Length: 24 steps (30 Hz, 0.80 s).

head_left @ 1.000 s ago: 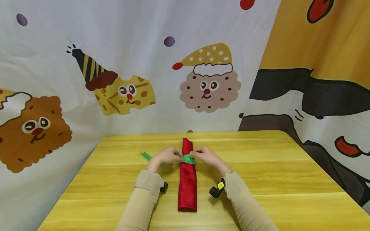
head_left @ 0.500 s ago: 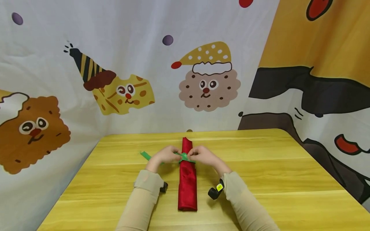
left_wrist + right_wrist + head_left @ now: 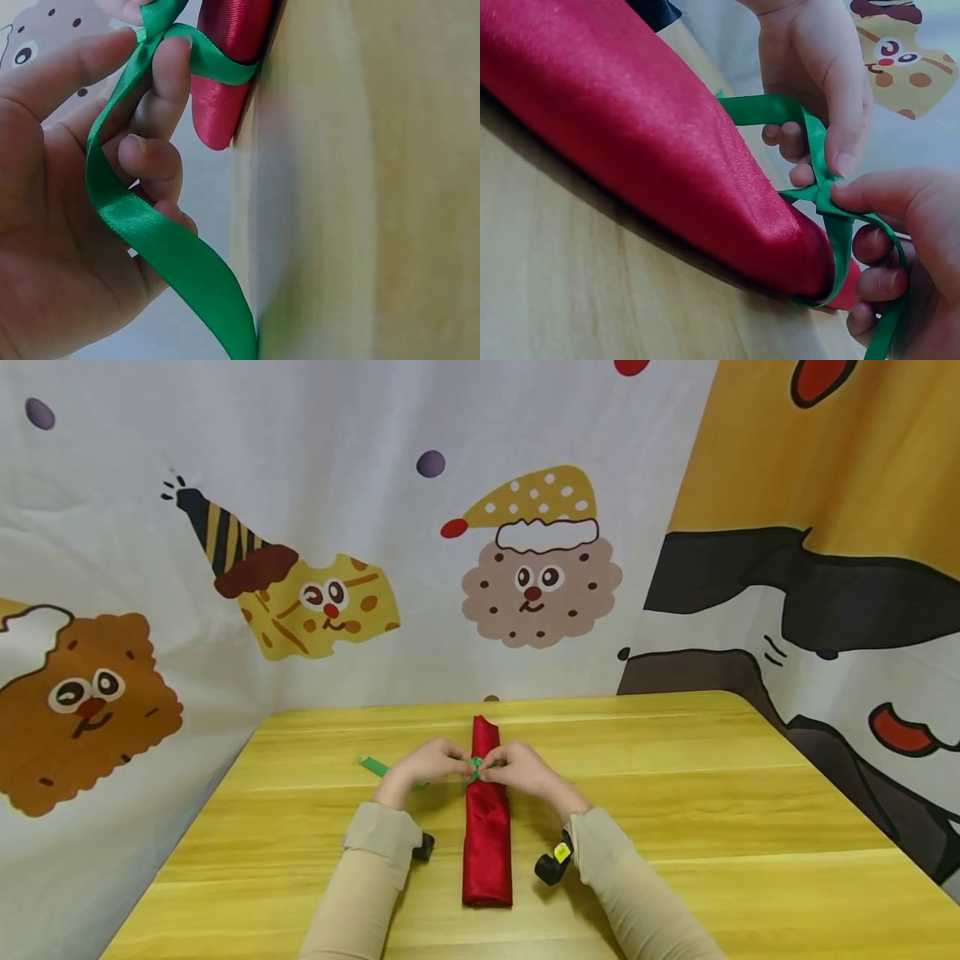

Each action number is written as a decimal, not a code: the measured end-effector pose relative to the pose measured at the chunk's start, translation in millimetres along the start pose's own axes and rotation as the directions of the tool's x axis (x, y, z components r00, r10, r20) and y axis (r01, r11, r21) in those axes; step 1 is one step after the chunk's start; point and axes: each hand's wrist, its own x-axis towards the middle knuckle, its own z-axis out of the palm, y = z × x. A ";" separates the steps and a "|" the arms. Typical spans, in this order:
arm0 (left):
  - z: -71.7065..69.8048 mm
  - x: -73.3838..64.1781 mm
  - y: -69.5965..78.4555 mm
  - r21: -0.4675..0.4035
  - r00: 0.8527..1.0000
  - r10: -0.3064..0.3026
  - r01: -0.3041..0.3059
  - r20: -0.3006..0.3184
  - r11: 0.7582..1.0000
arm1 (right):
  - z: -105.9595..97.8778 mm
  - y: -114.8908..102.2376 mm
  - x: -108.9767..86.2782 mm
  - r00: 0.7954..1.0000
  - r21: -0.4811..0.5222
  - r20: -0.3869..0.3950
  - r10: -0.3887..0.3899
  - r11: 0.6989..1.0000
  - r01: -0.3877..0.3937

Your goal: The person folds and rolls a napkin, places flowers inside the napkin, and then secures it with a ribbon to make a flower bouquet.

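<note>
A long folded red satin cloth (image 3: pixel 487 852) lies lengthwise on the table, with a green ribbon (image 3: pixel 172 247) round its upper part. My left hand (image 3: pixel 433 762) pinches the ribbon between thumb and index finger at the cloth's left side; one tail runs down across that palm in the left wrist view. From the other side, my right hand (image 3: pixel 523 770) pinches the ribbon where its strands cross, thumb on top in the right wrist view. The fingertips of both hands nearly meet over this crossing. Another tail of ribbon (image 3: pixel 889 330) hangs past the right hand's curled fingers.
The yellow wood-grain table (image 3: pixel 712 810) spreads out on both sides of the cloth. Behind it hangs a white curtain (image 3: pixel 420 668) printed with cartoon food figures. A black wrist camera (image 3: pixel 551 867) sits below the right hand, another (image 3: pixel 423 846) by the left.
My right hand has moved left, from the cloth's right edge to its middle, drawing close to the left fingertips. The ribbon crossing is now bunched between them. My left hand has barely moved.
</note>
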 end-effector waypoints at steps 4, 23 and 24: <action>0.3 -0.5 -0.3 -0.016 1.000 0.003 -0.003 -0.001 1.000 | 1.8 1.2 1.6 1.000 0.018 0.003 -0.022 1.000 0.022; -1.8 1.5 -4.3 -0.003 0.999 -0.019 0.019 -0.036 1.000 | -30.7 8.7 -6.1 0.998 0.001 0.058 0.009 1.000 -0.009; -2.0 1.8 -4.5 -0.006 0.999 -0.016 0.016 -0.040 1.000 | -29.6 7.4 -5.3 0.998 -0.004 0.061 0.001 1.000 -0.001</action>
